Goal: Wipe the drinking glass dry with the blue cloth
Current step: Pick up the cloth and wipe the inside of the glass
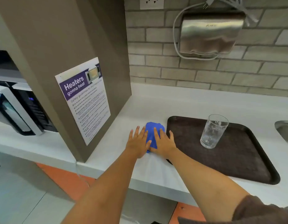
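A clear drinking glass (212, 131) stands upright on a dark brown tray (237, 159) on the white counter. To the left of the tray lies the blue cloth (152, 130), bunched up. My left hand (138, 143) rests flat on the cloth's left side, fingers spread. Flat over the cloth's right side lies my right hand (163, 143), its little finger reaching the tray's left edge. Neither hand grips the cloth, and both are well left of the glass.
A brown cabinet panel with a microwave safety poster (85, 101) rises just left of the hands. A microwave (18, 110) sits further left. A steel sink rim (285, 130) shows at the right edge. A metal hand dryer (209, 33) hangs on the brick wall.
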Tool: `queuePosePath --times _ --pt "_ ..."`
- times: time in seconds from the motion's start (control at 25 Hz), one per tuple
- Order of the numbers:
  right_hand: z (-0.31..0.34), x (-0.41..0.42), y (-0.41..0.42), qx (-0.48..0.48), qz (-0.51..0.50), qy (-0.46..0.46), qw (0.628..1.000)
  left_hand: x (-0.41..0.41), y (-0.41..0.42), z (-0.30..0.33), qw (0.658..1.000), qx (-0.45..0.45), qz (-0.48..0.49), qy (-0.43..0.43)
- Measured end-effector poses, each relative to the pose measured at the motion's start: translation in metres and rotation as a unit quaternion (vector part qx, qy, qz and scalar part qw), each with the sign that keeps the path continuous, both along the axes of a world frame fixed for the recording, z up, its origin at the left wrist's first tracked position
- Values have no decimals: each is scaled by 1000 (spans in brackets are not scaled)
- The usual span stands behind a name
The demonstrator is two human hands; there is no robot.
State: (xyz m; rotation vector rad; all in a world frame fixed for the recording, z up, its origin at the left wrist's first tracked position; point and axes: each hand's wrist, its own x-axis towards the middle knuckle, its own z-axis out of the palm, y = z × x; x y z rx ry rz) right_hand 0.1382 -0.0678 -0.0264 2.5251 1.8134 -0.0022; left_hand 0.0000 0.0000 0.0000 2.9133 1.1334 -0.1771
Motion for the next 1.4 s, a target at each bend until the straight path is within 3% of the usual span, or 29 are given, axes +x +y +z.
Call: queuePosePath --times 0.24,0.44,0.52,0.6,0.68,0.8,0.96,1.04,1.16,1.24,1.4 --pt "-3 -7 7 -63 -7 -23 998 -8 -8 -5 994 -106 10 31" --pt "7 -22 19 -37 -18 4 999 -8 -8 2 982 -183 47 -31" --pt "11 -22 18 2 -1 47 999 -7 -5 7 965 -227 76 -108" --pt "16 -24 11 84 30 93 992 -2 -2 15 912 -299 127 -251" --pt "21 -28 -1 171 71 131 974 10 -2 27 821 -382 208 -370" --pt "21 -27 -30 253 63 227 938 37 -4 34 697 -480 257 -466" --pt "28 -10 -67 404 -50 373 833 68 -34 42 657 -547 191 -483" --pt "35 2 -79 469 -137 377 787 86 -58 46 631 -599 148 -469" --pt "33 26 -105 495 -228 339 767 112 -95 48 561 -697 92 -437" --pt "27 41 -128 497 -263 307 768 126 -109 49 569 -709 94 -406" --pt "26 64 -159 516 -304 269 754 157 -116 50 733 -591 66 -330"
